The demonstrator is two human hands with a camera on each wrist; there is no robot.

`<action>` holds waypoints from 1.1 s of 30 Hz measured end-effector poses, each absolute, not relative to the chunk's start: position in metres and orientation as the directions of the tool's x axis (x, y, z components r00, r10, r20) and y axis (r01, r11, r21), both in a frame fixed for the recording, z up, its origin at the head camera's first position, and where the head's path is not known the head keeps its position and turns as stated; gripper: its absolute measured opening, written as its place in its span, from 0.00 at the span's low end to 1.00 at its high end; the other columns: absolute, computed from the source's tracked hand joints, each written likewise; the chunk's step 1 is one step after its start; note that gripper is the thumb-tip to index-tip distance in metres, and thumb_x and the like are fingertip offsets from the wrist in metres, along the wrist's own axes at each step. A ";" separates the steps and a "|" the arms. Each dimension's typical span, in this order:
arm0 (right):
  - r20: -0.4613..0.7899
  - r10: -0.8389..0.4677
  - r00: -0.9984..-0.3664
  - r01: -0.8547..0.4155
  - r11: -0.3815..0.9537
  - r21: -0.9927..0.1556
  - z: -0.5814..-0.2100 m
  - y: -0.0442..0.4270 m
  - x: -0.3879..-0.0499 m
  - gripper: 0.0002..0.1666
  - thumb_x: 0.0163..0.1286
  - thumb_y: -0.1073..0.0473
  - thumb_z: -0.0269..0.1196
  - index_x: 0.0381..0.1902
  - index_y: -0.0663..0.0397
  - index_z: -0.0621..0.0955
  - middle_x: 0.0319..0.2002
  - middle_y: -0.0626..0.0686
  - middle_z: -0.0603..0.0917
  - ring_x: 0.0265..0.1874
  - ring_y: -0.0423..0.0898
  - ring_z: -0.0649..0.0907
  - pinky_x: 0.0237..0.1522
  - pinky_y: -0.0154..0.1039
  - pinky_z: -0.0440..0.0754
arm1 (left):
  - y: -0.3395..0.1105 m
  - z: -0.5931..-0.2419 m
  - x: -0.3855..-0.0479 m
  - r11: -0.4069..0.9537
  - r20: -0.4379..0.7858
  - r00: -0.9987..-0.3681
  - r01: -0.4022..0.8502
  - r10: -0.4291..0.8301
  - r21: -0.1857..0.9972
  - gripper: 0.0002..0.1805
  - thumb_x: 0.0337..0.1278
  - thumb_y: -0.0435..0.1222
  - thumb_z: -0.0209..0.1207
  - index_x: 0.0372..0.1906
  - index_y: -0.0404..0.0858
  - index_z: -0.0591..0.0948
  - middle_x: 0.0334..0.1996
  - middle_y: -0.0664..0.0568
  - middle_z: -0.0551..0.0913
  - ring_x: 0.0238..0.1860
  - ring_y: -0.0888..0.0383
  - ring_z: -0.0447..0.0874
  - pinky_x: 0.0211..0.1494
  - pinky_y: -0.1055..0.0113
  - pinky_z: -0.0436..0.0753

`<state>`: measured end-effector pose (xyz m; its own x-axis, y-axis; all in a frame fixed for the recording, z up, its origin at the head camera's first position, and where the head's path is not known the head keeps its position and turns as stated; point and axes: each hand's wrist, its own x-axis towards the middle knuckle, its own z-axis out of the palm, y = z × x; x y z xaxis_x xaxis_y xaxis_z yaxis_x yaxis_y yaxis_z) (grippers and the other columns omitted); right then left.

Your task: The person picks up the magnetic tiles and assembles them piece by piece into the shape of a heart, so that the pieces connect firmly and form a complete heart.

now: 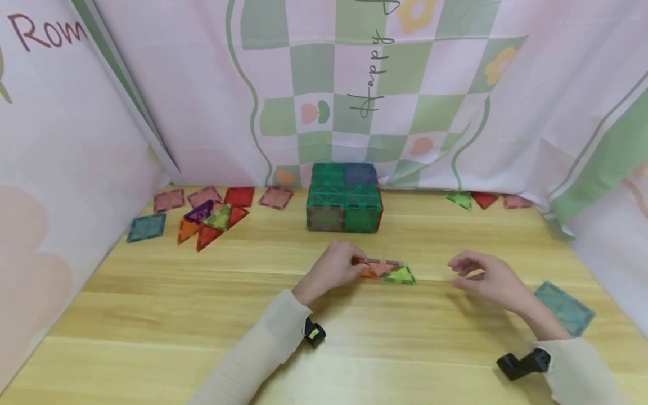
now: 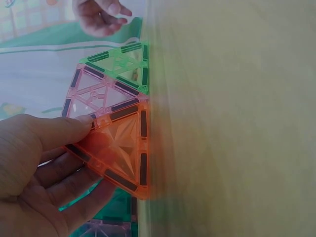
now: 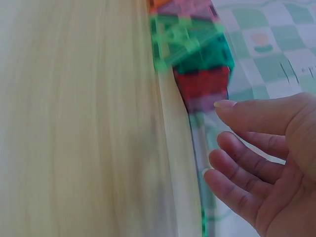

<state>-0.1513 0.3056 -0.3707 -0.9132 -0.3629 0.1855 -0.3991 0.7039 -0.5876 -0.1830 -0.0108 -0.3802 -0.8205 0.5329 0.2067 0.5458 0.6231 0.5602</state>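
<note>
The left hand (image 1: 334, 265) is pinching a strip of triangular tiles (image 1: 383, 269); the right hand (image 1: 487, 279) is hovering apart, grip loosely wide.

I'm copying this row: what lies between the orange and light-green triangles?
A pink triangle, edge to edge with both, as the left wrist view shows.

wood-grain table (image 1: 152, 332) | green tile box (image 1: 344, 197) — back | blue tile (image 1: 564, 308) — right

Cream sleeves (image 1: 253, 349) meet black wrist cameras (image 1: 315, 334) (the left marked yellow).
</note>
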 end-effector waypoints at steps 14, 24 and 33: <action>0.155 -0.224 -0.962 -0.272 0.802 -0.532 -0.380 0.379 -0.146 0.28 0.53 0.63 0.72 0.49 0.69 0.76 0.44 0.67 0.80 0.37 0.16 0.68 0.33 0.21 0.75 | -0.012 -0.380 -0.182 0.627 0.213 -0.820 0.550 0.532 0.552 0.06 0.58 0.35 0.63 0.31 0.37 0.87 0.22 0.53 0.82 0.20 0.67 0.64 0.24 0.79 0.62; 0.027 -0.224 -0.974 -0.211 0.865 -0.455 -0.388 0.421 -0.139 0.42 0.51 0.60 0.73 0.58 0.76 0.67 0.55 0.79 0.69 0.49 0.74 0.68 0.44 0.38 0.71 | -0.010 -0.381 -0.183 0.621 0.236 -0.815 0.562 0.530 0.546 0.05 0.57 0.35 0.64 0.29 0.38 0.87 0.23 0.54 0.83 0.21 0.67 0.65 0.25 0.79 0.62; -0.098 -0.203 -0.974 -0.142 0.890 -0.433 -0.391 0.446 -0.126 0.54 0.50 0.60 0.73 0.63 0.84 0.55 0.57 0.86 0.58 0.52 0.81 0.61 0.46 0.72 0.64 | -0.011 -0.381 -0.183 0.622 0.223 -0.819 0.553 0.529 0.554 0.06 0.57 0.35 0.63 0.30 0.38 0.88 0.24 0.54 0.84 0.21 0.66 0.64 0.24 0.78 0.61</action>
<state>-0.1255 0.4462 -0.3910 -0.9743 -0.2029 -0.0981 -0.1417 0.8900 -0.4334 -0.1829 -0.0113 -0.3811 -0.8189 0.5288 0.2231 0.5528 0.6224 0.5541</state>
